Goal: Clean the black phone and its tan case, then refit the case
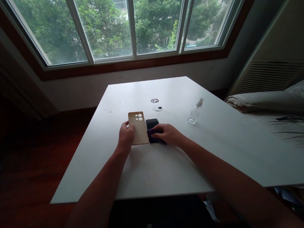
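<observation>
A tan phone case with camera cutouts stands or tilts above the white table, held at its left edge by my left hand, thumb on its face. Just right of the case lies a dark phone. My right hand pinches a dark purple cloth over the phone's lower part, which the cloth and fingers partly hide.
Behind the phone lie two small round items, one silvery and one clear with a dark spot. A clear spray bottle is on the right. A padded beige seat borders the table's right side.
</observation>
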The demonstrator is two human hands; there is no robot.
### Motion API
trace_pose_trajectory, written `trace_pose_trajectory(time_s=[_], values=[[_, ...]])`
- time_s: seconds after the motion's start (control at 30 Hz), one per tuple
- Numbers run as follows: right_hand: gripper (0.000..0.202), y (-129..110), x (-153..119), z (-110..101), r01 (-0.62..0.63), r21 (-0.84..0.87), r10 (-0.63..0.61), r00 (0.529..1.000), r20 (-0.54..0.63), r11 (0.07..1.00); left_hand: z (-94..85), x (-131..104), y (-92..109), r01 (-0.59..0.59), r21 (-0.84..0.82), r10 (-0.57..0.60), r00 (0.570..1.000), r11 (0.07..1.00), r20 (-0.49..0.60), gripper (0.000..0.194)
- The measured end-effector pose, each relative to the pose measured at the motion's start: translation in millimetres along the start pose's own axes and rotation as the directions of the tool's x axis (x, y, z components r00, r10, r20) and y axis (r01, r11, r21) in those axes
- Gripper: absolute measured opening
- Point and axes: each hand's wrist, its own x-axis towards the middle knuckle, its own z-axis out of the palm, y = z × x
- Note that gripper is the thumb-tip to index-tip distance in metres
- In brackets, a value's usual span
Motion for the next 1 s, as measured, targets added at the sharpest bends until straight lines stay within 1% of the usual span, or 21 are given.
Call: trace_pose_trajectory(time_s=[0.1, 0.27, 0.33, 0.47, 0.57, 0.7, 0.83, 1.0], values=[[0.023, 1.8, 2.1, 3.1, 0.031, -0.141, -0.035, 0.999, -0.028, 0.990, -0.5, 1.3, -0.3, 0.005, -0.009, -0.005, 1.000, 1.000, -0.013, 0.040], [0.024, 5.4, 14.5, 11.1, 0.069, -0.313, -0.115, 0.984, -0.133, 0.947, -0.2, 3.5, -1.9, 0.017, -0.029, -0.017, 1.000, 0.999, -0.011, 0.041], [0.027, 4.3, 18.8, 12.9, 0.076, -0.373, -0.151, 0.973, -0.175, 0.925, -1.0, 4.1, -1.7, 0.018, -0.029, -0.019, 1.000, 0.999, -0.020, 0.040], [0.042, -2.0, 17.5, 13.8, 0.088, -0.456, -0.204, 0.956, -0.211, 0.885, -2.8, 4.0, 0.3, 0.019, -0.025, -0.020, 0.999, 1.000, -0.035, 0.040], [0.044, -6.4, 9.0, 16.6, 0.112, -0.493, -0.224, 0.959, -0.175, 0.863, -2.7, 3.4, 1.1, 0.016, -0.027, -0.017, 0.999, 0.999, -0.034, 0.040], [0.047, -8.6, -1.4, 23.6, 0.162, -0.533, -0.230, 0.971, -0.064, 0.830, -1.7, 3.8, -0.2, 0.007, -0.030, -0.008, 0.999, 1.000, -0.032, 0.039], [0.036, -9.5, -3.6, 27.4, 0.199, -0.561, -0.233, 0.972, 0.012, 0.804, -1.7, 5.0, -1.4, 0.007, -0.026, -0.008, 0.999, 1.000, -0.036, 0.039], [0.028, -12.1, -4.5, 28.9, 0.214, -0.552, -0.223, 0.973, 0.051, 0.806, -1.9, 4.4, -0.5, 0.016, -0.019, -0.017, 0.999, 1.000, -0.038, 0.039]])
